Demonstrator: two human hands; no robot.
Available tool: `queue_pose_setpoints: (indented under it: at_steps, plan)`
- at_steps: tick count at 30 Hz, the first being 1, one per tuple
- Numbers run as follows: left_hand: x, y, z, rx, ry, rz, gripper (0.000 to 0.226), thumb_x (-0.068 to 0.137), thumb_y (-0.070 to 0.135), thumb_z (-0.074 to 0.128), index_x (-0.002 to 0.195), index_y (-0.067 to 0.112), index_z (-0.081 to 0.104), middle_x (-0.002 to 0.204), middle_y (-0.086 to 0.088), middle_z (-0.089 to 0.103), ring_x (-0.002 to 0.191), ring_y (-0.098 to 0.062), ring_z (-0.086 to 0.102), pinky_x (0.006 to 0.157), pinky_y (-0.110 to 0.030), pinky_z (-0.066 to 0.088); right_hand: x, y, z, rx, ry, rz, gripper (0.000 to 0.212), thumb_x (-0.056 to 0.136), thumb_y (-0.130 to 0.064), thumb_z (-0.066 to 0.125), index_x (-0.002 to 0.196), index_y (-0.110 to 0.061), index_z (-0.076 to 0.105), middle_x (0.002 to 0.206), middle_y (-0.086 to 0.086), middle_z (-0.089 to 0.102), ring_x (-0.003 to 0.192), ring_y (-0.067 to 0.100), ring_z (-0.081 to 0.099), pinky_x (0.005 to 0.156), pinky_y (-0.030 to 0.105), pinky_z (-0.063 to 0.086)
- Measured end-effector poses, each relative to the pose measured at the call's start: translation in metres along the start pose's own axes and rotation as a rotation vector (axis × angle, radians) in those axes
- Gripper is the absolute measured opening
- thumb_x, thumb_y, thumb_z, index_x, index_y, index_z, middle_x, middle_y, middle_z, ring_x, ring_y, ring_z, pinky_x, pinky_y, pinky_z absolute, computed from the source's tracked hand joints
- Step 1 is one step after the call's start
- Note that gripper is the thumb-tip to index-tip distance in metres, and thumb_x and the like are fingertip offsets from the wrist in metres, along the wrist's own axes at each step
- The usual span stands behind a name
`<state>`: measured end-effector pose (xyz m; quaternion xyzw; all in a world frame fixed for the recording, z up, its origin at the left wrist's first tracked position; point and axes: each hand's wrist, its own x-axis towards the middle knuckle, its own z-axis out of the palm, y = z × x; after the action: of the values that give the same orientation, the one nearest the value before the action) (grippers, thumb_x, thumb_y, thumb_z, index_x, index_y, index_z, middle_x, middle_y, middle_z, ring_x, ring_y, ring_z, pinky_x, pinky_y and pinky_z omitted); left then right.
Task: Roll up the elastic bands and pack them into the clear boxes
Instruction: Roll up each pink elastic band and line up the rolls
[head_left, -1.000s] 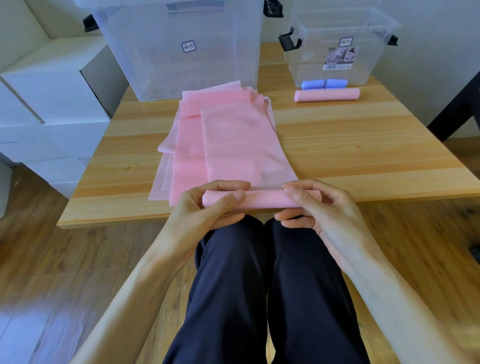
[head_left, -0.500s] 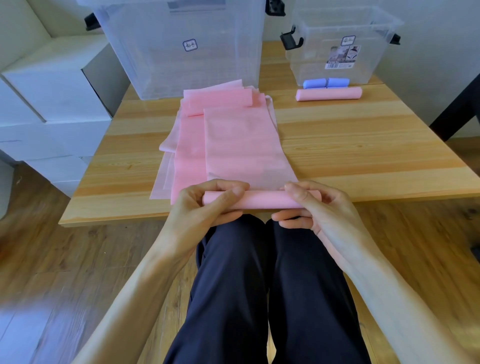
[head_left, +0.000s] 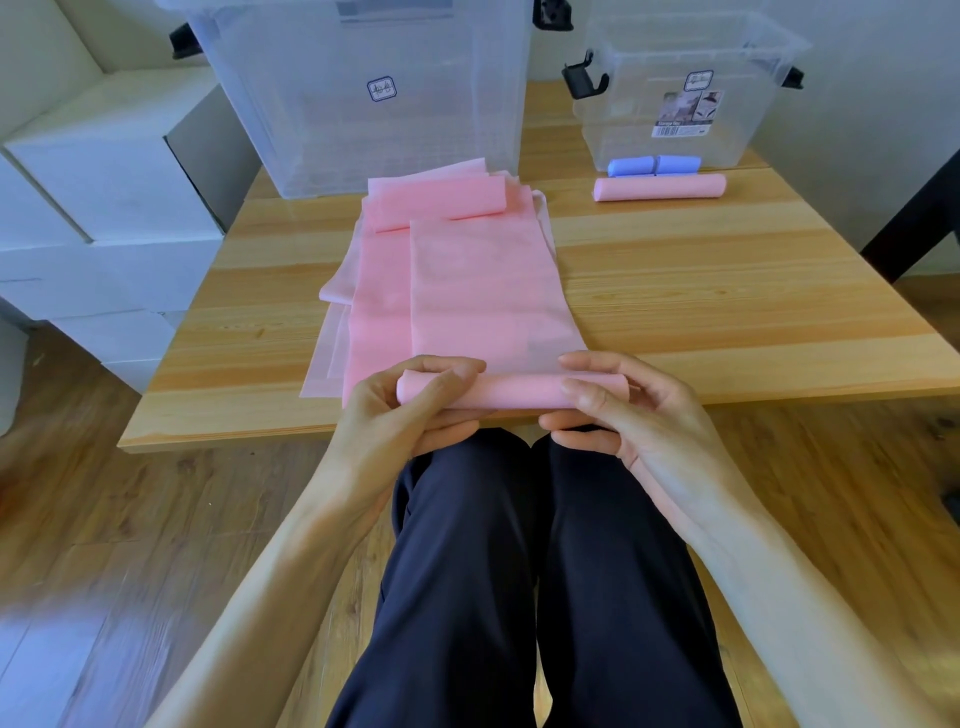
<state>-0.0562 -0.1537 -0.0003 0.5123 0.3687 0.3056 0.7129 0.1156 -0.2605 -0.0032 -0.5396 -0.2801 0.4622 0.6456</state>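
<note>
Over on the left, white cartons (head_left: 98, 176) are stacked beside the wooden table (head_left: 727, 291), and the big clear box (head_left: 374, 98) stands at the table's far edge. In front of it lies the pile of flat pink bands (head_left: 384, 291), running away from the person, with a loose roll (head_left: 441, 200) resting across its far end. Now to the action at the near edge: the left hand (head_left: 395, 415) has thumb and fingers curled round the left end of the pink roll (head_left: 511, 389), and the right hand (head_left: 634, 415) pinches the right end the same way, thumb on top, fingers underneath. The roll's long axis lies straight across, left to right, parallel to the table edge, and the unrolled tail of the band (head_left: 483, 291) stretches directly away from both grips toward the boxes. So the next turn looks to be forward, over the top, both hands equally near and sharing the work. Farther right, a finished pink roll (head_left: 660, 187) and a blue roll (head_left: 654, 165) lie just in front of the small clear box (head_left: 685, 88), not yet packed.
</note>
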Motion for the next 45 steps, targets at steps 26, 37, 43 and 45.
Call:
queue_pose_setpoints:
  at_steps: [26, 37, 43, 45]
  plan:
    - [0.001, 0.006, -0.005, 0.023, -0.071, -0.024, 0.033, 0.074, 0.028, 0.069, 0.103, 0.014, 0.074, 0.1, -0.005, 0.077, 0.095, -0.019, 0.074, 0.075, -0.02, 0.059, 0.009, -0.003, 0.001, -0.006, 0.043, 0.015, 0.025, 0.077, -0.026, 0.073, 0.094, -0.008, 0.073, 0.08, 0.006, 0.072, 0.079, 0.029, 0.075, 0.064, 0.025, 0.059]
    - [0.002, 0.008, -0.007, 0.029, -0.058, -0.051, 0.035, 0.072, 0.032, 0.07, 0.102, 0.014, 0.075, 0.102, -0.008, 0.077, 0.096, -0.022, 0.074, 0.076, -0.021, 0.059, 0.009, -0.003, 0.002, 0.004, 0.025, 0.047, 0.031, 0.073, -0.027, 0.072, 0.096, -0.005, 0.073, 0.086, 0.008, 0.072, 0.079, 0.031, 0.075, 0.064, 0.025, 0.06]
    - [0.004, 0.01, -0.008, 0.076, -0.056, -0.048, 0.036, 0.072, 0.036, 0.069, 0.1, 0.014, 0.073, 0.096, -0.004, 0.077, 0.09, -0.021, 0.076, 0.07, -0.019, 0.059, 0.01, -0.005, 0.003, 0.01, -0.015, 0.071, 0.037, 0.075, -0.026, 0.072, 0.106, -0.006, 0.071, 0.089, 0.012, 0.073, 0.085, 0.032, 0.075, 0.067, 0.026, 0.06]
    - [0.004, 0.011, -0.008, 0.078, -0.063, -0.069, 0.039, 0.074, 0.037, 0.067, 0.104, 0.013, 0.072, 0.098, -0.006, 0.077, 0.091, -0.02, 0.075, 0.068, -0.019, 0.058, 0.01, -0.006, 0.002, -0.003, -0.019, 0.06, 0.034, 0.075, -0.021, 0.073, 0.105, -0.006, 0.071, 0.087, 0.011, 0.073, 0.084, 0.031, 0.075, 0.067, 0.026, 0.06]
